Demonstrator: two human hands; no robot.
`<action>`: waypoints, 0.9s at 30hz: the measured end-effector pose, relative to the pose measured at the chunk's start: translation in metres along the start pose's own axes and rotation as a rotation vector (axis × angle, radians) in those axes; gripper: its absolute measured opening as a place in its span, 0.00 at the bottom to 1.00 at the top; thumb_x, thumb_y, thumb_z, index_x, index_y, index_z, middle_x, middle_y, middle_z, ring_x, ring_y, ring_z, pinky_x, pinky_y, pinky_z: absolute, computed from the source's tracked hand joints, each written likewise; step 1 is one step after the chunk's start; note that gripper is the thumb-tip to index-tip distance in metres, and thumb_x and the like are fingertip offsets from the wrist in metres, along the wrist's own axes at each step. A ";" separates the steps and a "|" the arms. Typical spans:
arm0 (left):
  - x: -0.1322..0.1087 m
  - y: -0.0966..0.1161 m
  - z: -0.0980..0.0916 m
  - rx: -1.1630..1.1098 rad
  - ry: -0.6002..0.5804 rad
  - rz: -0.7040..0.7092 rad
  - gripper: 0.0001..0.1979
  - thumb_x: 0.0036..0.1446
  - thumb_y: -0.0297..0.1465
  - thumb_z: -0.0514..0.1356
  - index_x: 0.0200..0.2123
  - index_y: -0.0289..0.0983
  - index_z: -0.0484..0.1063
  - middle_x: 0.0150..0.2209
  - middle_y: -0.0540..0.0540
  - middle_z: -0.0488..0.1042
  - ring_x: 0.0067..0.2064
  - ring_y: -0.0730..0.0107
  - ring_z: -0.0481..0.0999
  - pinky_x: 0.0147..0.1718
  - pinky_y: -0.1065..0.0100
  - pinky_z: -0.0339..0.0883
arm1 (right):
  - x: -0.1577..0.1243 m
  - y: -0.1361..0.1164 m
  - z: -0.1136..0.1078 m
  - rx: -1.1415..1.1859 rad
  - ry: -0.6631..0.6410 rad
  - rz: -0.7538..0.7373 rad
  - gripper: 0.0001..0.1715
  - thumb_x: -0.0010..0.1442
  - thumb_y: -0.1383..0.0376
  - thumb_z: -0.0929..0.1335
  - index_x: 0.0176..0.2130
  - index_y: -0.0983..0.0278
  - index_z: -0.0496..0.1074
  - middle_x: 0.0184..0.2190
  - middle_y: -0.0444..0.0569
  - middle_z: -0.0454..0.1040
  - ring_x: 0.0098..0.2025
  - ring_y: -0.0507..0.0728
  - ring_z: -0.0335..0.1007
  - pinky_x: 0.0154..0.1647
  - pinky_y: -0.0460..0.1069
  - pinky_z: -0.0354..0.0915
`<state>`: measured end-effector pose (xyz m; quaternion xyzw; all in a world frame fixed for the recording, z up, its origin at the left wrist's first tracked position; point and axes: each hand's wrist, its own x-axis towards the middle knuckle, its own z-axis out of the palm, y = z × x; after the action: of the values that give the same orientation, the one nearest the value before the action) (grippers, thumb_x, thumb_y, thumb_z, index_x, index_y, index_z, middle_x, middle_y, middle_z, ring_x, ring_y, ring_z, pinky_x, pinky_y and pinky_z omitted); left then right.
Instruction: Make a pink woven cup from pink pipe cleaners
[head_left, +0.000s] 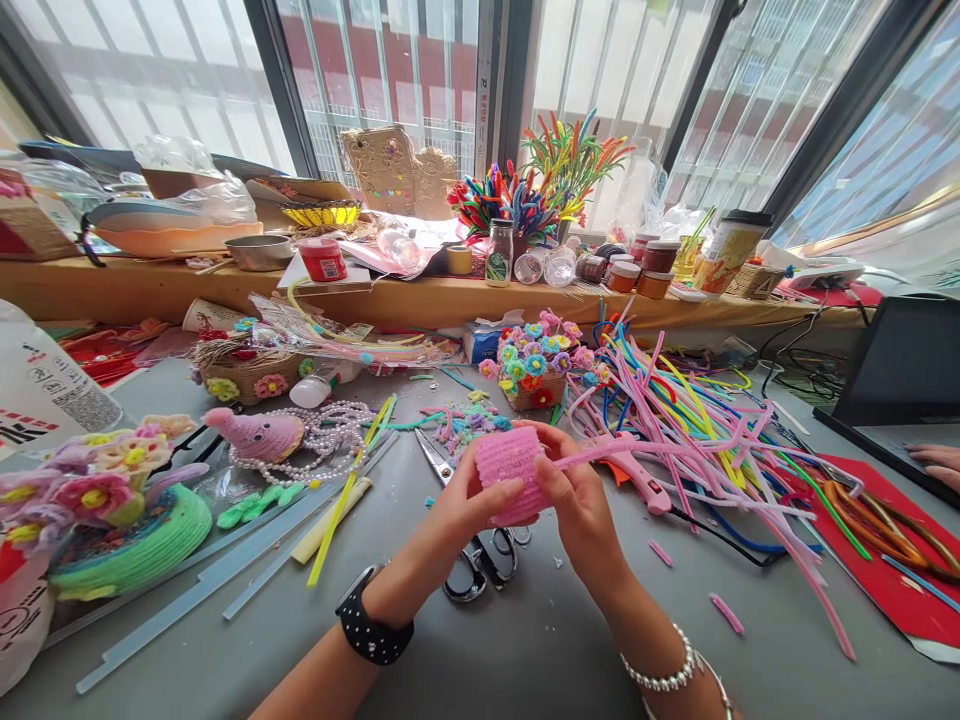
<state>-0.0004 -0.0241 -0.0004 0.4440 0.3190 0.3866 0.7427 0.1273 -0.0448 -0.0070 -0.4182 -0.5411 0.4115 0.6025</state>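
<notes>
A block of pink pipe cleaner rows [510, 468] is held up over the grey table. My left hand [466, 500] closes around its left side, thumb across the front. At its right edge, my right hand [576, 490] pinches a pink pipe cleaner [675, 447] that trails off to the right. Below my hands lie black-handled scissors [487, 565], partly hidden by them. A pink glue gun [634, 475] rests just right of my right hand. Behind it spreads a heap of loose pipe cleaners [675, 390], mostly pink with some yellow and blue.
At the left are a flower piece with a green base [135, 545], clear glue sticks [187, 600], a pink cone figure [262, 435] and bead strings [337, 430]. A flower basket [536, 385] stands behind. On the right, a laptop [900, 370] and another person's hand [937, 460].
</notes>
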 end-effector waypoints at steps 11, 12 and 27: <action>0.003 -0.007 0.001 -0.001 -0.011 0.042 0.32 0.42 0.36 0.65 0.51 0.42 0.56 0.48 0.42 0.66 0.50 0.54 0.66 0.41 0.60 0.66 | -0.003 0.001 0.008 0.021 0.035 0.033 0.21 0.60 0.53 0.57 0.48 0.62 0.60 0.44 0.50 0.69 0.45 0.56 0.66 0.42 0.48 0.63; 0.003 -0.007 0.002 0.004 -0.001 0.044 0.32 0.42 0.36 0.65 0.50 0.42 0.56 0.49 0.42 0.65 0.50 0.55 0.66 0.41 0.62 0.66 | -0.004 0.002 0.008 0.018 0.042 0.026 0.21 0.61 0.53 0.57 0.48 0.62 0.60 0.45 0.50 0.68 0.46 0.56 0.65 0.42 0.48 0.63; -0.001 -0.005 0.014 0.003 0.136 0.103 0.27 0.43 0.34 0.65 0.45 0.42 0.56 0.45 0.45 0.67 0.44 0.62 0.70 0.35 0.67 0.71 | -0.004 0.005 0.010 0.122 0.012 0.027 0.18 0.61 0.54 0.58 0.46 0.61 0.61 0.44 0.48 0.68 0.44 0.55 0.65 0.42 0.48 0.63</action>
<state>0.0125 -0.0322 0.0005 0.4339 0.3459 0.4530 0.6978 0.1163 -0.0461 -0.0121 -0.3905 -0.5054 0.4494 0.6246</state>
